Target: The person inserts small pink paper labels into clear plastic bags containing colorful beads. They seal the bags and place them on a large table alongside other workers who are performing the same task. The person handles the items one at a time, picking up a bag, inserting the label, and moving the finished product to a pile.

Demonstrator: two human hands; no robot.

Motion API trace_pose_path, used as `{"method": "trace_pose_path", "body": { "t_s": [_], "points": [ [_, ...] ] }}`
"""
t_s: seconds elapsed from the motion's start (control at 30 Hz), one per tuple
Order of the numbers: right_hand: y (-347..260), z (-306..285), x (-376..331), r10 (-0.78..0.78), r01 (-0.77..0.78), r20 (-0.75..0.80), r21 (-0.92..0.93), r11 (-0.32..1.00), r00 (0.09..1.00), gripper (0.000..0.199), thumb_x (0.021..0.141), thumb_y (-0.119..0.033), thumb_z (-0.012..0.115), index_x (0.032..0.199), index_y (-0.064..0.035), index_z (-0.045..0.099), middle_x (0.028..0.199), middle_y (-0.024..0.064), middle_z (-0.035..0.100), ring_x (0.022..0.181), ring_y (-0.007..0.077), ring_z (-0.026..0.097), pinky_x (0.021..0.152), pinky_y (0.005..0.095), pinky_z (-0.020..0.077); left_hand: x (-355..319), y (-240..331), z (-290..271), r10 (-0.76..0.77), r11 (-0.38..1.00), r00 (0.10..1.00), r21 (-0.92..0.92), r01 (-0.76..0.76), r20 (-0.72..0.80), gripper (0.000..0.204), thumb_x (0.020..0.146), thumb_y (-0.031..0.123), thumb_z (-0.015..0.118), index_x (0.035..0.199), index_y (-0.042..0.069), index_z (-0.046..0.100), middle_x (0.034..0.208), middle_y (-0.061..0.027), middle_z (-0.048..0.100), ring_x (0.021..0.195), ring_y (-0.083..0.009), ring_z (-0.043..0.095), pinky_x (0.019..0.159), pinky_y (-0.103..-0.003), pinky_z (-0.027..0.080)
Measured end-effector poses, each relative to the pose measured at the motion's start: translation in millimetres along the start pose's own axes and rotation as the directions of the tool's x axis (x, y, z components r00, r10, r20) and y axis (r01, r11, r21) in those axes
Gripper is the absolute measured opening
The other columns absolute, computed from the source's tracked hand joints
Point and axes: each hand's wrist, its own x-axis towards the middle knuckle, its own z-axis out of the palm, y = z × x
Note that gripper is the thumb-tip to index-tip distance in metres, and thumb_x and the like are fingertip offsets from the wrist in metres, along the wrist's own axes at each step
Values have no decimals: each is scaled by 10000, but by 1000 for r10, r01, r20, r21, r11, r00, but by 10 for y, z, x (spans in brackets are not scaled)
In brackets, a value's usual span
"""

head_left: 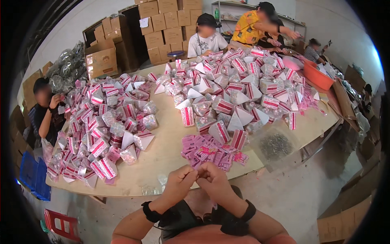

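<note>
My left hand [181, 179] and my right hand [214, 184] meet at the table's near edge, with fingers pinched close together. Whatever lies between the fingertips is too small and covered to make out. Just beyond them is a loose heap of small pink printed cards [209, 151]. To its right, a clear plastic bag or sheet [264, 156] bears a mass of small dark metal pieces [277, 145]. Behind the cards rises a large pile of wedge-shaped, clear-wrapped packages [223, 105] with pink and white bands, like cake slices.
A second package pile [101, 126] covers the table's left side. An orange tub [319, 75] stands at the far right. Several people work around the table [168, 134]. Stacked cartons [166, 28] line the back; a blue crate [34, 175] and red stool [63, 223] are at left.
</note>
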Motion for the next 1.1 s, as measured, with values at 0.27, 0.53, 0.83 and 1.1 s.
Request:
{"method": "trace_pose_path", "body": {
  "t_s": [0.27, 0.53, 0.83, 1.1],
  "points": [
    [-47, -67, -133, -257, 190, -121, -399, 897, 959, 153, 780, -57, 571, 928, -28, 543, 748, 138, 562, 670, 257, 563, 599, 310, 445, 65, -2, 155, -29, 998, 1000, -62, 28, -9, 165, 850, 90, 501, 717, -5, 525, 621, 6, 482, 607, -46, 407, 530, -215, 361],
    [77, -519, -312, -337, 175, -279, -476, 862, 899, 139, 782, -54, 578, 910, -1, 581, 769, 141, 595, 652, 251, 586, 598, 296, 466, 427, 139, 459, 80, 980, 980, 166, -111, 183, 171, 825, 170, 549, 774, 10, 516, 611, -44, 472, 570, -104, 445, 531, -267, 380],
    [164, -1007, -603, 49, -94, -457, -77, 993, 888, 116, 796, -35, 578, 894, 26, 587, 730, 45, 587, 630, 89, 555, 566, 219, 450, 1585, 48, 1263, 145, 556, 979, 807, -200, 142, 483, 791, 374, 540, 1034, -31, 442, 989, -230, 506, 872, -383, 532, 740, -464, 435],
    [345, -1232, -671, 92, -85, -473, 36, 996, 876, 111, 793, -27, 573, 889, 29, 584, 727, 36, 581, 620, 78, 551, 564, 204, 444, 1773, -153, 1299, 50, 666, 993, 737, -115, 110, 407, 785, 356, 550, 934, -23, 560, 876, -190, 589, 812, -334, 574, 722, -412, 461]
  ]
}}
